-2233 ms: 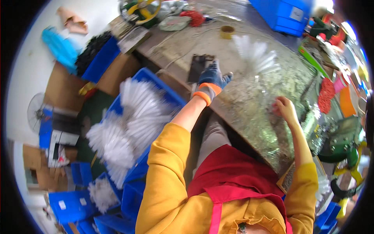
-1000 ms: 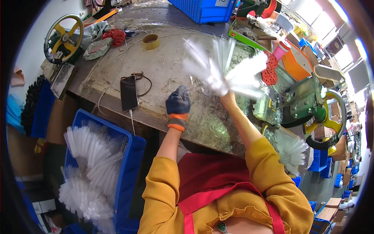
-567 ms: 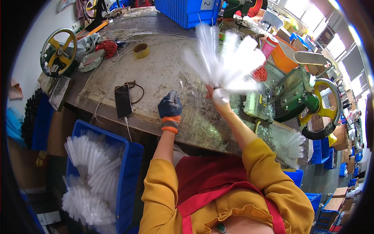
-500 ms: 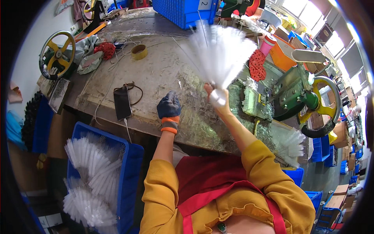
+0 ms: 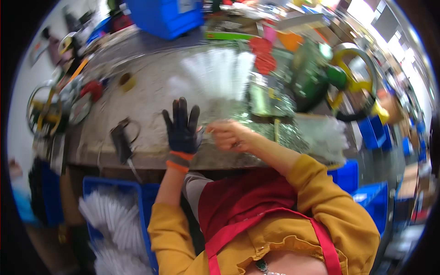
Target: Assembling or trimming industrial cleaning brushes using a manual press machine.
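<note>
My left hand, in a dark glove with an orange and grey cuff, is raised over the table's near side with its fingers spread and nothing in it. Just to its right, my bare right hand has its fingers curled together, close to the glove's thumb. Whether anything small is inside them cannot be made out. Beyond both hands is a fan-shaped bunch of thin white translucent strips. Its narrow lower end is blurred, so I cannot tell whether it touches my right hand.
Right of the hands is a green machine with a yellow-spoked handwheel. More white strips lie at the table's right edge. A blue crate with bundled strips stands lower left. On the table are a phone, a tape roll and a blue bin.
My left hand has opened from a fist to spread fingers. My right hand has come down and left, toward the glove. The strip fan is lower and farther left; the whole view has shifted.
</note>
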Available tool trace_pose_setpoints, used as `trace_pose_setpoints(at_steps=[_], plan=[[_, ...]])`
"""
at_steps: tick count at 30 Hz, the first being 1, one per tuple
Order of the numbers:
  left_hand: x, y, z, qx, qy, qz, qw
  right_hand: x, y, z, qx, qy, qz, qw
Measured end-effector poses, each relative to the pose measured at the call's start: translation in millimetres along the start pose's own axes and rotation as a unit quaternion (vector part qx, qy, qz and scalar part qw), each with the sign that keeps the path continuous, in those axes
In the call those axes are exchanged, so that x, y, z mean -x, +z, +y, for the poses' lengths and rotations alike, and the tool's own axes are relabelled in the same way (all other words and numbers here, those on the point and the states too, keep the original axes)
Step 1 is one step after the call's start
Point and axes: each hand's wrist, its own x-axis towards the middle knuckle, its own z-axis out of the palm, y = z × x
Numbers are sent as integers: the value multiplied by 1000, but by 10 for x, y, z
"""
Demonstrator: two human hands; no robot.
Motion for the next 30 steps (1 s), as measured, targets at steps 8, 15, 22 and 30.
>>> trace_pose_setpoints(at_steps=[8, 15, 22, 30], plan=[[-200, -321, 772, 100, 252, -219, 937, 616, 262, 405, -134, 230, -96, 959], [-712, -510, 365, 362, 34, -297, 883, 974, 590, -310, 500, -458, 121, 725], [-470, -30, -146, -175, 362, -86, 912, 241, 862, -898, 814, -457, 145, 327], [-835, -58, -119, 290, -121, -323, 893, -30, 862, -1067, 760, -572, 128, 279]])
